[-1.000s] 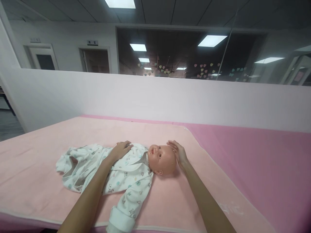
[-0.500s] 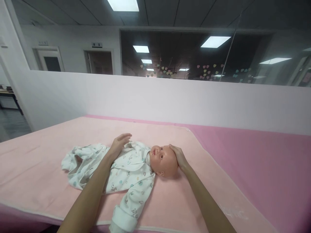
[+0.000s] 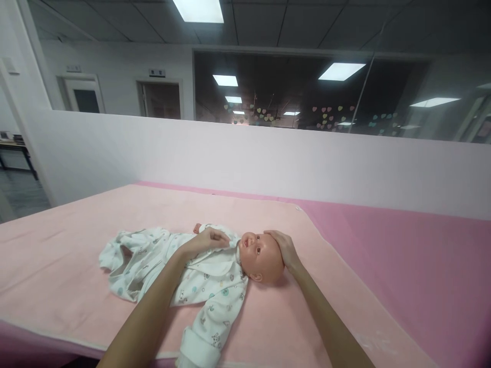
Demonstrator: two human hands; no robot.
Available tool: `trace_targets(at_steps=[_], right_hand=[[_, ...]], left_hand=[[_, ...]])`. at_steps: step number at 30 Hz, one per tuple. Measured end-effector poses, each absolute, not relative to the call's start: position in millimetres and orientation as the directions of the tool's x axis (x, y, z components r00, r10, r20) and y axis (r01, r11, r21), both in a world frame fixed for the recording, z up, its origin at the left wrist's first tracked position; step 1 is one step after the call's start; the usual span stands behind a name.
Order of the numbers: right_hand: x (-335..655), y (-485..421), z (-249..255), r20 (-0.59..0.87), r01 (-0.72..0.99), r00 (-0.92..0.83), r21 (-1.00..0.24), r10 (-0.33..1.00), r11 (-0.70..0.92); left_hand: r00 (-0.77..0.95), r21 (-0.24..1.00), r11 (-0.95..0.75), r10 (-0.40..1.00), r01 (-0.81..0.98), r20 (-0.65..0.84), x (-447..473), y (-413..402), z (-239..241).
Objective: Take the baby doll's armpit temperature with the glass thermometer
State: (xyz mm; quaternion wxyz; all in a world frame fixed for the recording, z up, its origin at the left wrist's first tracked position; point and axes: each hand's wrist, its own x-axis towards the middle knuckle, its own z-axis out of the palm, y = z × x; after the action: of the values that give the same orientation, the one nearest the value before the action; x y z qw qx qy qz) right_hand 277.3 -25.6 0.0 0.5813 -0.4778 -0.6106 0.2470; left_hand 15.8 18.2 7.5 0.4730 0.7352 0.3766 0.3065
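Note:
A baby doll (image 3: 263, 258) lies on its back, its head towards the right and its mouth open. It wears a white printed baby garment (image 3: 207, 276); one sleeve hangs down over the near edge, and the doll's small hand (image 3: 197, 228) pokes out of the far sleeve. The lower part of the garment lies wrinkled at the left. My right hand (image 3: 284, 249) is cupped round the crown of the doll's head. Over the doll's upper chest, near the collar, my left hand (image 3: 209, 241) hovers or rests with loosely bent fingers and a gap by the thumb.
A peach-coloured mat (image 3: 287, 327) lies under the doll, on top of a pink surface (image 3: 402, 245). Behind it rises a white partition (image 3: 245, 158) with glass above. A desk (image 3: 15, 148) stands beyond at the far left.
My left hand has moved right and down, from above the far sleeve to the chest near the collar, uncovering the doll's small hand. My right hand stays on the head.

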Motion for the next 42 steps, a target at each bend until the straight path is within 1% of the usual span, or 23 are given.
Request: trace_targets(at_steps=[1, 2, 3, 4, 5, 6, 7, 8, 9, 10, 13, 15, 17, 19, 24, 26, 27, 28, 30, 32, 35, 38, 42], right_hand=[[275, -30, 4, 0.612, 0.449, 0.173, -0.746, 0.772, 0.492], [271, -35, 9, 0.746, 0.601, 0.161, -0.593, 0.646, 0.536], [264, -40, 14, 0.845, 0.722, 0.082, -0.416, 0.528, 0.553], [255, -45, 20, 0.893, 0.797, -0.056, -0.229, 0.446, 0.559], [244, -48, 26, 0.879, 0.817, -0.228, -0.061, 0.418, 0.574], [231, -49, 31, 0.81, 0.797, -0.402, 0.082, 0.426, 0.598], [216, -48, 35, 0.699, 0.762, -0.551, 0.199, 0.455, 0.617], [202, -45, 38, 0.589, 0.735, -0.64, 0.283, 0.494, 0.616], [188, -40, 39, 0.493, 0.728, -0.678, 0.345, 0.545, 0.593], [176, -33, 38, 0.426, 0.74, -0.672, 0.391, 0.605, 0.547], [151, -11, 31, 0.339, 0.806, -0.543, 0.467, 0.769, 0.363], [144, -3, 27, 0.302, 0.819, -0.485, 0.485, 0.821, 0.305], [142, -3, 27, 0.282, 0.826, -0.473, 0.471, 0.835, 0.309], [144, -11, 34, 0.284, 0.841, -0.474, 0.427, 0.834, 0.332], [173, -41, 84, 0.344, 0.893, -0.429, 0.298, 0.835, 0.336], [197, -54, 109, 0.347, 0.917, -0.394, 0.216, 0.851, 0.336], [210, -60, 120, 0.35, 0.922, -0.386, 0.147, 0.853, 0.357], [223, -66, 129, 0.372, 0.915, -0.389, 0.05, 0.843, 0.4], [244, -75, 142, 0.424, 0.862, -0.385, -0.152, 0.819, 0.484], [257, -79, 148, 0.462, 0.766, -0.377, -0.331, 0.803, 0.55], [256, -78, 148, 0.467, 0.61, -0.383, -0.52, 0.797, 0.598], [245, -73, 146, 0.461, 0.494, -0.409, -0.613, 0.787, 0.616], [236, -70, 142, 0.494, 0.409, -0.395, -0.661, 0.775, 0.63]], left_hand=[[0.467, 0.962, -0.205, 0.879, 0.18, 0.1, 14, 20, 6], [0.417, 0.986, -0.144, 0.904, 0.087, 0.096, 12, 22, 4], [0.384, 0.996, -0.09, 0.919, -0.006, 0.086, 11, 23, 3], [0.372, 0.995, -0.043, 0.925, -0.091, 0.074, 10, 24, 3], [0.375, 0.986, -0.005, 0.925, -0.164, 0.067, 10, 25, 2], [0.382, 0.974, 0.021, 0.922, -0.226, 0.069, 10, 25, 2], [0.389, 0.96, 0.036, 0.918, -0.277, 0.079, 10, 26, 2], [0.395, 0.946, 0.043, 0.914, -0.32, 0.092, 10, 26, 3], [0.396, 0.934, 0.047, 0.912, -0.354, 0.104, 10, 27, 3], [0.393, 0.924, 0.049, 0.913, -0.378, 0.112, 10, 27, 3], [0.385, 0.914, 0.052, 0.916, -0.402, 0.117, 10, 28, 2], [0.384, 0.913, 0.049, 0.915, -0.406, 0.122, 11, 29, 2], [0.378, 0.91, 0.043, 0.917, -0.412, 0.128, 11, 29, 2], [0.372, 0.91, 0.039, 0.919, -0.412, 0.129, 11, 30, 2], [0.353, 0.911, 0.049, 0.929, -0.41, 0.109, 11, 34, -1], [0.318, 0.907, 0.052, 0.943, -0.419, 0.093, 11, 35, -2], [0.306, 0.908, 0.05, 0.948, -0.416, 0.087, 11, 35, -1], [0.303, 0.913, 0.047, 0.949, -0.404, 0.085, 11, 34, -1], [0.329, 0.935, 0.032, 0.94, -0.352, 0.092, 11, 32, 0], [0.393, 0.966, -0.003, 0.913, -0.258, 0.107, 12, 29, 0], [0.514, 0.991, -0.123, 0.848, -0.048, 0.13, 15, 27, -2], [0.62, 0.957, -0.266, 0.772, 0.114, 0.141, 17, 26, -2], [0.677, 0.919, -0.351, 0.722, 0.18, 0.144, 18, 25, 0]])
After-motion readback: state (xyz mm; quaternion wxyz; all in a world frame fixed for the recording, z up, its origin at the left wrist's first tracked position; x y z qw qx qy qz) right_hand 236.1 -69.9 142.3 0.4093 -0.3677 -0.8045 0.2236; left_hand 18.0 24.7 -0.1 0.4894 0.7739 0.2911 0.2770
